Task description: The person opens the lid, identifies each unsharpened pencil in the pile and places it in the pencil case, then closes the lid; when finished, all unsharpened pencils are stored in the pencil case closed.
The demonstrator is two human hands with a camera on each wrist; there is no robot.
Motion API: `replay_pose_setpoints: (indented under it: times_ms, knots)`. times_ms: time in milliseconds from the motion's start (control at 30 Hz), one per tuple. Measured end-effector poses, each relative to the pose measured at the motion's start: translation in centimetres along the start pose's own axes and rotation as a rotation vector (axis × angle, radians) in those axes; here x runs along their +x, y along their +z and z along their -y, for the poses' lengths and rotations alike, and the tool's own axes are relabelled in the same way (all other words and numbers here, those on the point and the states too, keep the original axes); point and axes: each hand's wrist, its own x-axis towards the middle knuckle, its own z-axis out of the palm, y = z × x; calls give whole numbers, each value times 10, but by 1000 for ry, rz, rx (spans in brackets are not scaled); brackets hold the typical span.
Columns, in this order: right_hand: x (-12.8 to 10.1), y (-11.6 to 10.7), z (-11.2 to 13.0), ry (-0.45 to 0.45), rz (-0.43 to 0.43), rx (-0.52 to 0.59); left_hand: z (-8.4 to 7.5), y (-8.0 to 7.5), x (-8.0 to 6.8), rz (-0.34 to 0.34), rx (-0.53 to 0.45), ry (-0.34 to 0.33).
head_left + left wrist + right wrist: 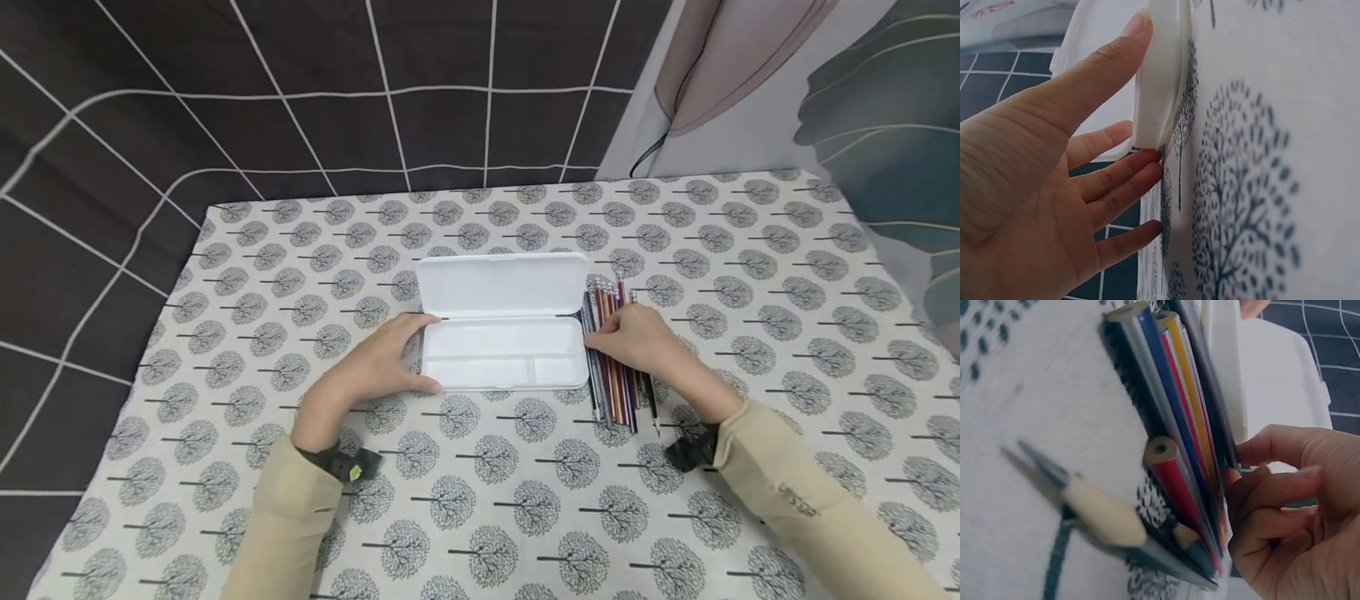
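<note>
An open white pencil case (502, 358) lies in the middle of the table, its lid (502, 285) folded back and its tray empty. My left hand (429, 352) rests on the case's left end, with the thumb at the front corner and the index finger at the back. In the left wrist view the straight fingers (1116, 181) touch the end wall of the case (1160, 81). A row of several coloured pencils (615, 392) lies against the case's right side. My right hand (590, 337) sits on them, and its curled fingertips (1235, 481) pinch the pencils (1172, 412) nearest the case (1229, 375).
The table (525, 500) wears a pale cloth printed with grey trees. A dark checked cloth (112, 167) hangs behind and along the left edge. A leaf-patterned curtain (885, 125) and a thin cable (645, 154) stand at the back right.
</note>
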Motion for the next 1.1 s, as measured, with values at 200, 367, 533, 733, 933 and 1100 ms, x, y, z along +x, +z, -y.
replay_pose_setpoints:
  times_ms: [200, 367, 533, 733, 933, 1100]
  knots:
    - [-12, -7, 6, -148, -232, 137, 0, 6, -3, 5, 26, -27]
    - [-2, -8, 16, -500, -360, 167, -1, 5, -3, -10, 62, -29]
    - [14, -11, 33, -887, -398, 47, -3, 0, -2, -34, 88, -48]
    - [18, -21, 51, -892, -333, -10, -2, -2, -1, -27, 92, -63]
    - [28, -4, 58, -719, 13, -139, -1, -3, 0, -23, 87, -74]
    - [36, 16, 64, -731, 162, -249, -3, -1, 0, -19, 88, -86]
